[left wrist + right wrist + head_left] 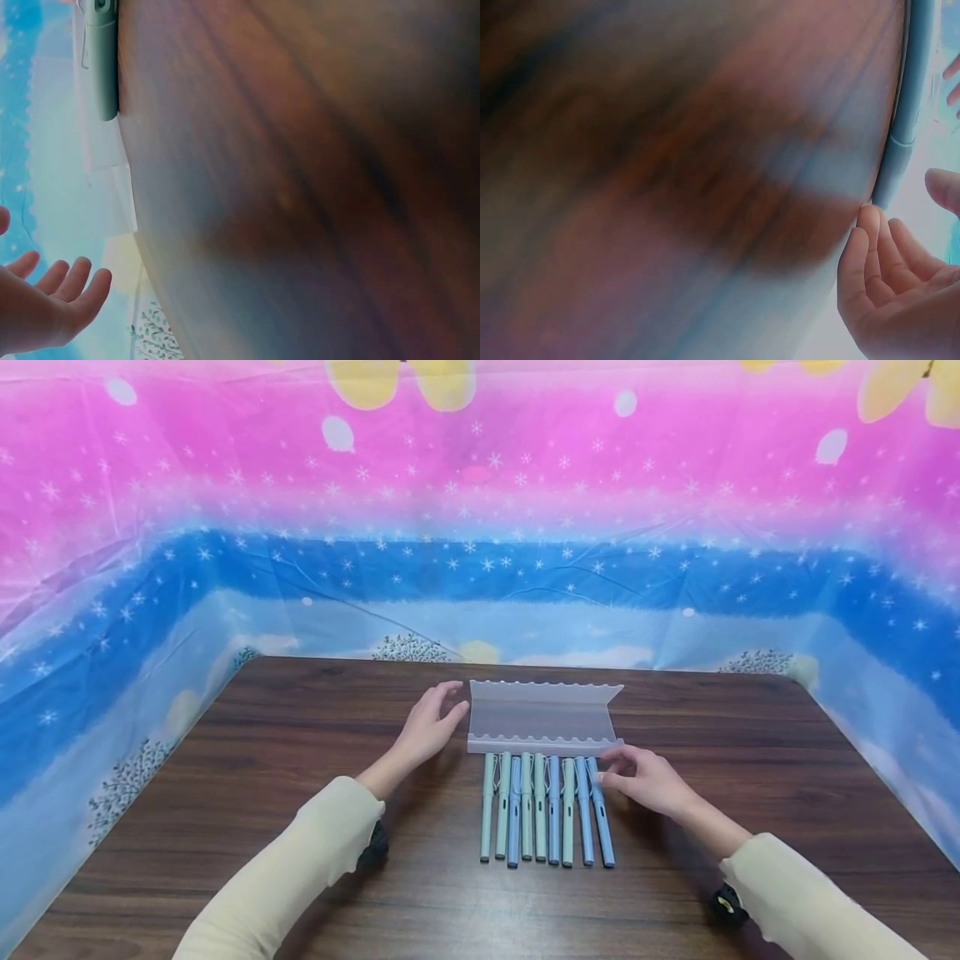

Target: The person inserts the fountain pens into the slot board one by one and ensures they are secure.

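Note:
A row of several capped pens, pale green (487, 814) and blue (587, 818), lies side by side on the table with the caps pointing away from me. Just beyond the caps stands a translucent plastic pen case (540, 720), unfolded, with scalloped edges. My left hand (427, 727) hovers by the case's left side, fingers loosely bent and apart, holding nothing. At the right end of the row, my right hand (648, 781) has its fingertips at the cap of the slightly slanted outermost blue pen (603, 827). In the right wrist view its thumb (945, 189) stands away from the fingers.
The dark wood-grain table (300, 710) extends to both sides of the pens. A pink and blue patterned cloth (480, 568) hangs round its back and sides. Black bands (727, 906) sit at both wrists, near the cream sleeves (810, 893).

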Demonstrator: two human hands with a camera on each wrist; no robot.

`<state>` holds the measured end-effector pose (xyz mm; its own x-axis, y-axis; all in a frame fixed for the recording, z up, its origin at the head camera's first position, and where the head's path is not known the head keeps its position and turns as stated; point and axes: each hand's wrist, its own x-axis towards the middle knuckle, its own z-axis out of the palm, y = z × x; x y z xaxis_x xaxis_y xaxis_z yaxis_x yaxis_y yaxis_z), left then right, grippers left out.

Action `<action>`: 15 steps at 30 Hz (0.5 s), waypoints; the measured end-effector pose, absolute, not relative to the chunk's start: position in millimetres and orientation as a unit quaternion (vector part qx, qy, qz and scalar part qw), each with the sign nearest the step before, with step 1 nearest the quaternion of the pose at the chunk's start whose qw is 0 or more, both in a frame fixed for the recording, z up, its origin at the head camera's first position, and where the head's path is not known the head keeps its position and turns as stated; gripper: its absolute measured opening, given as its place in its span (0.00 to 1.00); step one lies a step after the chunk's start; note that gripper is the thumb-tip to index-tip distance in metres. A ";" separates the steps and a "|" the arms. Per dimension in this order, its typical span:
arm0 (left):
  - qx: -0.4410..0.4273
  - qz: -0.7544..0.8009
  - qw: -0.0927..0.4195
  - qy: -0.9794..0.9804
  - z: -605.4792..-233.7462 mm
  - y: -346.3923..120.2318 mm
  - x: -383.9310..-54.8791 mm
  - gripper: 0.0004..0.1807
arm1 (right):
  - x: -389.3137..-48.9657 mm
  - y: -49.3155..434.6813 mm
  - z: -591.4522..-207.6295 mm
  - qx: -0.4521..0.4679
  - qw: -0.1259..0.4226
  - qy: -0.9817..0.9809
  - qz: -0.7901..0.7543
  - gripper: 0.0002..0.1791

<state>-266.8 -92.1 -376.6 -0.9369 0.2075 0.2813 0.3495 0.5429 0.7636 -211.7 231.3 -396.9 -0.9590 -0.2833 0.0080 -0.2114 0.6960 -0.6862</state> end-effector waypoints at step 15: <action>-0.077 -0.520 0.064 -0.848 -379.2 -79.8 -287.1 0.19 | -214.5 223.1 -401.4 -0.192 0.019 0.930 -0.312 0.22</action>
<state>-287.1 -79.8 -379.2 -0.9798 0.0650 0.1889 0.1979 0.4471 0.8723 -214.5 223.1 -401.4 -0.9256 -0.3689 0.0845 -0.3453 0.7317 -0.5877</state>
